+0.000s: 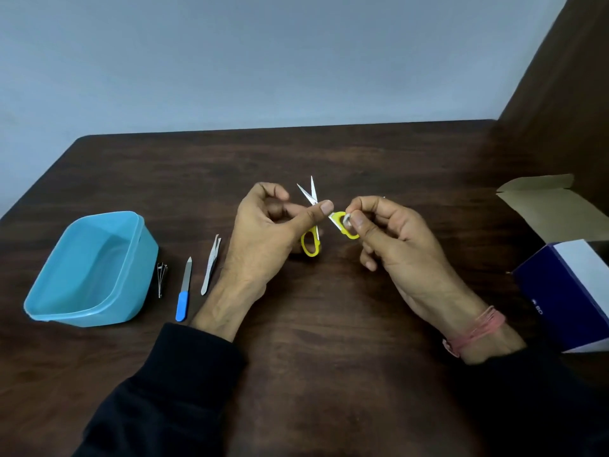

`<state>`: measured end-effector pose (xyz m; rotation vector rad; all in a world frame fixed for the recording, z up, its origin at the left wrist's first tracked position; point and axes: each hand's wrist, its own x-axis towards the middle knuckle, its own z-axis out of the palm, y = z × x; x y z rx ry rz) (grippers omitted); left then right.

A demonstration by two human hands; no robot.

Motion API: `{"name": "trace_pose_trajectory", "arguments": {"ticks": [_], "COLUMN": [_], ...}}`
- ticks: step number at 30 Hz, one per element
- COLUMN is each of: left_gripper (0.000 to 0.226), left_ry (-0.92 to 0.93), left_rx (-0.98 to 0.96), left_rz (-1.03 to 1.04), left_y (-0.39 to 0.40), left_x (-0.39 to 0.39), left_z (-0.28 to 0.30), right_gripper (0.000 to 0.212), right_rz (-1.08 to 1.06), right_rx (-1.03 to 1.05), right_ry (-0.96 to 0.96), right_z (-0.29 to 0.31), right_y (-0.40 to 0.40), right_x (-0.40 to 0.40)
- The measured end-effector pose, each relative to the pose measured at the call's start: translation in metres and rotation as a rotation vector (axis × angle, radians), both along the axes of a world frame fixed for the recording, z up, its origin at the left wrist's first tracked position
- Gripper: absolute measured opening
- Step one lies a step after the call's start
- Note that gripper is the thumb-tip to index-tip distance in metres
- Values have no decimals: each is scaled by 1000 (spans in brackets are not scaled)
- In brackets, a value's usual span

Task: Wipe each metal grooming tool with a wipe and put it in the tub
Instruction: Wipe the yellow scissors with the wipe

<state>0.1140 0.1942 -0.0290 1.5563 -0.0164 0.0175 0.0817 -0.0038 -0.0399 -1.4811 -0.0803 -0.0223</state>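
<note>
Both hands meet over the middle of the table [329, 153], sharing one pair of yellow-handled scissors [312, 206]. The left hand [263, 232] pinches them near the pivot, thumb laid across the blades' root and fingers curled behind. The right hand [389, 235] pinches the nearer handle loop, with a small scrap of something white, probably the wipe [346, 220], pressed against the yellow plastic under its fingertips. Neither hand has a finger free.

The blades stand slightly apart, their points aimed at the far edge; the loops splay toward the near edge, one dropping below the left thumb, the other reaching right. So the long axis runs roughly far to near, tilted a little.

The blue tub [49, 301] sits near the left edge, its mouth open upward, well apart from the scissors. It lies on the left hand's side, so that hand looks better placed to carry the scissors over, a leftward and nearward sweep.

Between tub and left wrist lie three tools, each pointing roughly toward the far edge: nail clippers [161, 279] just beside the tub wall, a blue-handled nail file [184, 291], then tweezers [211, 263].
</note>
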Motion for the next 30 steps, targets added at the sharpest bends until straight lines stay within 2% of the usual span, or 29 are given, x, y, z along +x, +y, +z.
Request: {"name": "trace_pose_trajectory", "arguments": {"ticks": [4, 9, 11, 15, 19, 23, 30], "left_gripper": [16, 25, 22, 19, 21, 21, 14], "left_ry": [52, 60, 50, 8, -58, -90, -123], "left_rx": [-1, 9, 29, 75, 190, 241, 331], "left_rz": [-142, -180, -186, -179, -213, -306, -420], "left_y": [5, 8, 8, 7, 5, 5, 10], "left_x": [2, 1, 1, 2, 5, 5, 5], "left_z": [4, 4, 3, -2, -9, -9, -8], "right_gripper": [10, 10, 10, 13, 11, 10, 12], "right_rz": [28, 61, -10, -191, -199, -226, -272], "right_rx": [56, 79, -13, -453, -633, -678, -622], "right_ry": [60, 104, 35, -278, -466, -475, -458], "right_z": [3, 3, -1, -7, -7, -8, -8], "right_y": [-3, -9, -7, -6, -2, -3, -7], "right_x": [0, 2, 1, -3, -7, -5, -3]}}
